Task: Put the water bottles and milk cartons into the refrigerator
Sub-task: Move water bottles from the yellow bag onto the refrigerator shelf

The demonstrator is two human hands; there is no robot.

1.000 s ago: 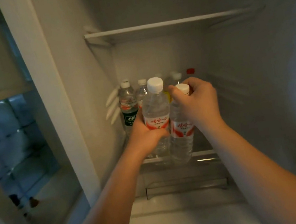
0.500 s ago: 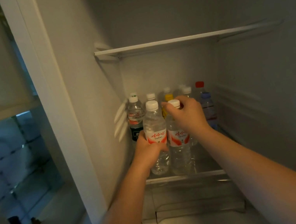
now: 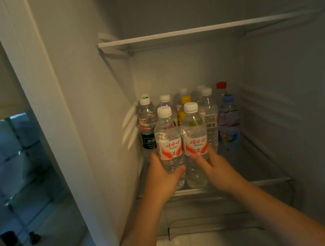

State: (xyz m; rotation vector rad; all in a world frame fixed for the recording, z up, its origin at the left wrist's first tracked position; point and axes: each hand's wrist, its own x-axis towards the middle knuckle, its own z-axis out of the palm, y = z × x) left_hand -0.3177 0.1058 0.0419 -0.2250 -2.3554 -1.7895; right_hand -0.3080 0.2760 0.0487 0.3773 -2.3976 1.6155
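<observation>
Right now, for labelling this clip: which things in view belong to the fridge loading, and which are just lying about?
Job: left bottle, right bottle, left hand and right hand gripping them, glass shelf, stored bottles behind.
Lying about: upper shelf, drawer below, dark items at far left.

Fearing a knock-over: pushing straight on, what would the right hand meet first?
The right hand grips the right front bottle; that would probably bump the yellow-capped bottle behind, though depth is unclear.

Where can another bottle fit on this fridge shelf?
On the bare shelf strip between the blue-capped bottle and the right wall, forward to beside the right hand. Left and middle are crowded with bottles up to the left wall.
</observation>
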